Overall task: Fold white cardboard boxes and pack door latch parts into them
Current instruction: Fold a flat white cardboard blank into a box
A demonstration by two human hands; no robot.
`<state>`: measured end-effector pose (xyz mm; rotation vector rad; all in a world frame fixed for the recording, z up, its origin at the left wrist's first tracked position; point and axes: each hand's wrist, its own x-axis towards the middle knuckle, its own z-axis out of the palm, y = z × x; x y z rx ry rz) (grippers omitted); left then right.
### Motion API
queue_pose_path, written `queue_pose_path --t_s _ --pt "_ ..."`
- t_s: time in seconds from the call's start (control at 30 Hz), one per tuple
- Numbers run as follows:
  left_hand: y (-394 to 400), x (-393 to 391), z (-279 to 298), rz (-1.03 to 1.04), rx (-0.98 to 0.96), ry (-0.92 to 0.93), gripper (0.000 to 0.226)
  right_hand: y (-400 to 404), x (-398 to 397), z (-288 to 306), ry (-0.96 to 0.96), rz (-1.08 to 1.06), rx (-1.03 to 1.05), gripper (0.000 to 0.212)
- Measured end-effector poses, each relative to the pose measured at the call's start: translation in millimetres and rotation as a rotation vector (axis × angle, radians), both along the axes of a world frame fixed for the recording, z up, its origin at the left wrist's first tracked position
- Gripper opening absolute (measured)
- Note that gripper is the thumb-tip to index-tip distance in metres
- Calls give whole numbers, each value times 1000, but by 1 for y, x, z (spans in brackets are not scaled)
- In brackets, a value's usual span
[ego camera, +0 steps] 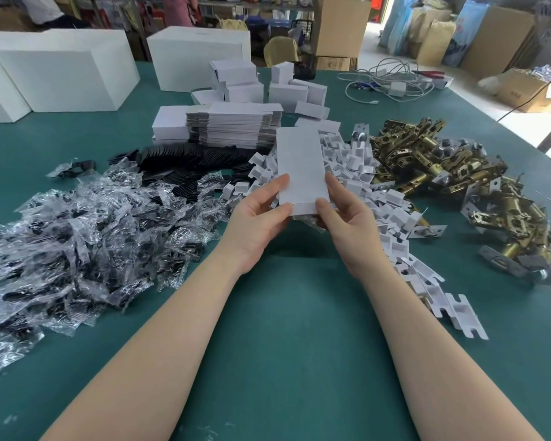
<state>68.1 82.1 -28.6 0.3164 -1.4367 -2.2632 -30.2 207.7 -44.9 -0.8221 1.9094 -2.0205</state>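
Flat white box blank (301, 167), held upright above the green surface (293, 313), still unfolded, near flap at the bottom. Left hand (258, 211) and right hand (344, 214) both pinching its lower edge, thumbs on the near face, fingers (280, 183) curled round the sides.

Just behind the blank: a stack of more flat blanks (233, 128), tall, so most folding probably still ahead. Beyond that stack: a few finished small boxes (287, 93), evidently already folded; whether filled, cannot tell.

Right of the blank: white card inserts (379, 198) in a loose heap, then the brass latch parts (442, 167) piled further right, many unpacked. Left of the blank: clear bagged pieces (77, 237) and a row of black plates (185, 157).

Judged early in this box: shaping first, then loading, then closing.
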Motion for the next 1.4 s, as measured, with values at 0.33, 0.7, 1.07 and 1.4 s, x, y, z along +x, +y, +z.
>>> queue_pose_path --t_s 0.33,0.7,1.07,1.4 --pt "0 -2 -6 54 -136 -54 44 1 2 2 43 -73 78 51" --pt "-1 -1 -6 89 -340 -119 46 0 7 2 137 -136 144 49" --pt "1 -6 -12 156 -333 -124 41 -1 11 4 121 -158 117 33" --pt "3 -5 -6 90 -3 -72 49 -2 10 -1 132 -136 138 34"
